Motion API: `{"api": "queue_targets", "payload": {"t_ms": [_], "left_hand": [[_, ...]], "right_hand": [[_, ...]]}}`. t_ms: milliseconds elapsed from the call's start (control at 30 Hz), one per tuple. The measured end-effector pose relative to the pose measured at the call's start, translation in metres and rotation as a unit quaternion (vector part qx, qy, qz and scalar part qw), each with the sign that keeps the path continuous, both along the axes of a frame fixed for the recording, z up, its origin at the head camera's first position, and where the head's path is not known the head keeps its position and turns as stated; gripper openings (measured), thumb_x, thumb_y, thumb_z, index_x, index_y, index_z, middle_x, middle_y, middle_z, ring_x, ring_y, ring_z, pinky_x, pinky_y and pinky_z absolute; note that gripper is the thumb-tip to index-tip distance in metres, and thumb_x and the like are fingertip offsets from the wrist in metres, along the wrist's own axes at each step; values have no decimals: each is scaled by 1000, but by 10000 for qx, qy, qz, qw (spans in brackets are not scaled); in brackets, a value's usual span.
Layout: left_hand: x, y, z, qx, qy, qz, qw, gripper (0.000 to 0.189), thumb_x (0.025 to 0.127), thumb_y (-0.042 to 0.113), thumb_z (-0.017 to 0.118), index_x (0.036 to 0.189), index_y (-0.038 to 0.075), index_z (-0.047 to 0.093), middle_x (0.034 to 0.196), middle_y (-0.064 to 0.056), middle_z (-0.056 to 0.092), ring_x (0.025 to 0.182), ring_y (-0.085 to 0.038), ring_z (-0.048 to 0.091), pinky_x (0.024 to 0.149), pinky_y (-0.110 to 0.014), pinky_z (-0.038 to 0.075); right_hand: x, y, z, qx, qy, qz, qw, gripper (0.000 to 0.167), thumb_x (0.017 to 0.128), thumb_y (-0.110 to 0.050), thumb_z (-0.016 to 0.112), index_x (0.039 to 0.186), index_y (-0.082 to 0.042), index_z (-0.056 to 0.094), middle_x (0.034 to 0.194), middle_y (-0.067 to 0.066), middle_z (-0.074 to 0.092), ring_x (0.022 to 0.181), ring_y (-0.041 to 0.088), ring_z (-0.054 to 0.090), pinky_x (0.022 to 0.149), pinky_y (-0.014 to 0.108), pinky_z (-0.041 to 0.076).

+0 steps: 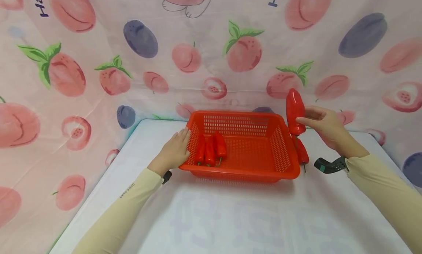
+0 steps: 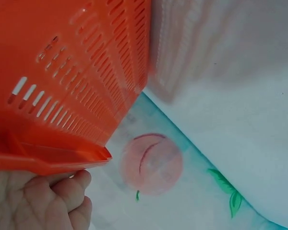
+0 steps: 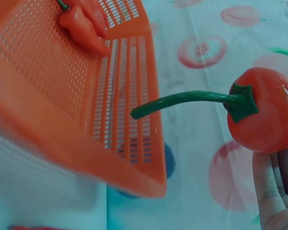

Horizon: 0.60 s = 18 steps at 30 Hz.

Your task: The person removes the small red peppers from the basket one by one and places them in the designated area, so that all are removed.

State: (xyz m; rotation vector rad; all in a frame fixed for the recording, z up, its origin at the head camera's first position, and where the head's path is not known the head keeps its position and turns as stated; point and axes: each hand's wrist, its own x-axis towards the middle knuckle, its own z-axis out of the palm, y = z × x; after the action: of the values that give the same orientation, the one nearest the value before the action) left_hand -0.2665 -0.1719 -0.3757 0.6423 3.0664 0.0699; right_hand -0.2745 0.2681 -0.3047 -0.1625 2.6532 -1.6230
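Observation:
My right hand (image 1: 324, 127) pinches a large glossy red chili pepper (image 1: 294, 113) between thumb and fingers, held upright above the right rim of a red plastic basket (image 1: 237, 175). In the right wrist view, its green stem (image 3: 187, 98) curves toward the basket. My left hand (image 1: 174, 149) rests against the basket's left rim with fingers fairly straight. The left wrist view shows those fingers (image 2: 69, 189) touching the rim. Inside the basket, three red chili peppers (image 1: 210, 151) lie side by side at the left. Another red chili pepper (image 1: 301, 151) lies on the table, just right of the basket.
The basket stands on a white-covered table (image 1: 230, 217). Behind and to the left hangs a fruit-printed cloth (image 1: 211, 67). A black wrist device (image 1: 329, 165) sits on the right wrist, near the loose pepper.

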Motion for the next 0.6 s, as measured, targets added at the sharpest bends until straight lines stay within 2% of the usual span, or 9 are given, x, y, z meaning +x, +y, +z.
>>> {"api": "queue_targets", "payload": {"t_ms": [333, 600], "left_hand": [[-1, 1, 2, -333, -1, -210, 9992, 65, 92, 20, 44, 146, -7, 21, 155, -22, 16, 146, -33, 16, 120, -43, 15], [-1, 1, 2, -292, -6, -178, 9994, 65, 92, 20, 45, 146, -7, 21, 155, -22, 15, 146, -33, 16, 120, -43, 16]], "right_hand": [[4, 25, -14, 77, 106, -106, 9999, 61, 91, -35, 58, 142, -8, 40, 99, -32, 56, 98, -3, 51, 76, 7, 48], [1, 41, -31, 206, -292, -262, 9990, 72, 89, -44, 56, 147, -8, 31, 100, -33, 50, 99, -4, 47, 76, 5, 46]]}}
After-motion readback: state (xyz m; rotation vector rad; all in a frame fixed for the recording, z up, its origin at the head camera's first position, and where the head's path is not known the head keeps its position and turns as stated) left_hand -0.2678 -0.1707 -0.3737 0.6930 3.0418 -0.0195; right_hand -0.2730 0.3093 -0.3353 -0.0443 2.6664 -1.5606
